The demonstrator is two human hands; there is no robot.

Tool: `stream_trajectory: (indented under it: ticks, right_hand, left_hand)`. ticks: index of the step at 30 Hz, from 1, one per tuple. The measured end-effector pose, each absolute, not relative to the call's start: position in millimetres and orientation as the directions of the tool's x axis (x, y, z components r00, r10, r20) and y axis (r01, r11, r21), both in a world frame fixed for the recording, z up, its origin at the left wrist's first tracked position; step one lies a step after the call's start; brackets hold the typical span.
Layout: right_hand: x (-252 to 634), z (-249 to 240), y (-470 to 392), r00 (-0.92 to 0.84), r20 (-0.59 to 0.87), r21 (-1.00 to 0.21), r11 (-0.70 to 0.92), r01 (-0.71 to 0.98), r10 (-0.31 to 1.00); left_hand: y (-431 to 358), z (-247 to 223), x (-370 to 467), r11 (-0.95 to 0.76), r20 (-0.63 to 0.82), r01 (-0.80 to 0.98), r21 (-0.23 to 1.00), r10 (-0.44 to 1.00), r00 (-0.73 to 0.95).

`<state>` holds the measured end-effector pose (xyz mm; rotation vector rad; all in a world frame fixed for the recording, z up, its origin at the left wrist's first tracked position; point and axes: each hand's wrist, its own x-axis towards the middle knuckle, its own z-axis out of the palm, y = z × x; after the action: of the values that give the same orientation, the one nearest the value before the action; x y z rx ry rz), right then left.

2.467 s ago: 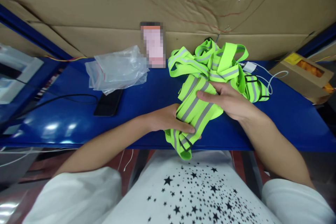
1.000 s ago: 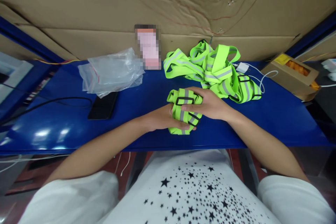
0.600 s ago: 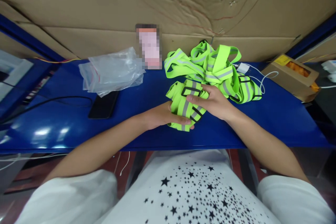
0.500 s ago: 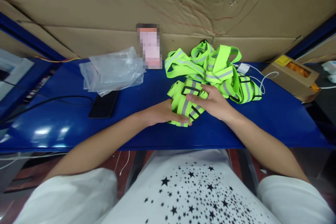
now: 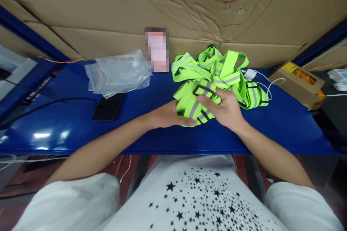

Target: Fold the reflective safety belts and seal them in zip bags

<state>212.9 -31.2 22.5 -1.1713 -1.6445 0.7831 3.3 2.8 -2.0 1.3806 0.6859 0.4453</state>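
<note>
Evidently, both hands are gathering one folded bundle of strap

The left hand [image 5: 165,116] grasps the folded bundle [image 5: 187,101] at its lower left, thumb laid across the front; its other fingers are mostly hidden behind the layers. The right hand [image 5: 228,109] grips the opposite side, its thumb pressing just below the upper black buckle [image 5: 205,87]. A lower buckle [image 5: 205,115] slants across the bundle between the hands. The layers are bright yellow-green with grey stripes, and their edges fan out unevenly at the left.

The bundle is over the near part of the blue tabletop [image 5: 168,144], in front of the strap pile [image 5: 230,66]; whether it rests on the surface or touches the pile, I cannot tell. The step in hand looks like shaping and squaring the folds. Any further move calls for steady pressure from both thumbs, since the loose layers could slip or spring open and the buckles could snag.

Clear plastic bags [image 5: 119,72] partly cover a dark phone [image 5: 108,107] to the left. To the right of the pile, a cardboard box [image 5: 296,87] stands near a white plug [image 5: 250,74].
</note>
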Motion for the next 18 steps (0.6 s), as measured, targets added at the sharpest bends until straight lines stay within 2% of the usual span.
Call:
stream_trajectory:
  ticks: [4, 7, 11, 16, 18]
  right_hand:
    - [213.9, 24.7, -23.5, -0.104, 0.234, -0.953, 0.249, 0.17, 0.967]
    - [213.8, 20.3, -22.5, -0.113, 0.17, -0.98, 0.18, 0.082, 0.979]
    - [213.2, 16.0, -23.7, -0.145, 0.097, -0.995, 0.1, 0.015, 0.985]
    - [213.3, 15.2, -19.0, -0.273, -0.194, -0.963, -0.236, -0.131, 0.942]
    - [212.9, 15.2, -17.9, -0.285, -0.232, -0.947, -0.283, -0.151, 0.93]
  left_hand:
    - [2.1, 0.1, 1.2, 0.036, -0.12, 0.129, 0.991, 0.671, 0.732]
    - [1.8, -3.4, 3.6, 0.061, -0.135, 0.128, 0.99, 0.673, 0.727]
    - [4.8, -9.1, 6.5, 0.099, -0.102, 0.043, 0.994, 0.723, 0.684]
    - [8.9, -11.4, 3.8, 0.14, -0.161, 0.1, 0.985, 0.56, 0.812]
    - [7.5, -12.2, 3.2, 0.142, -0.151, 0.087, 0.986, 0.535, 0.831]
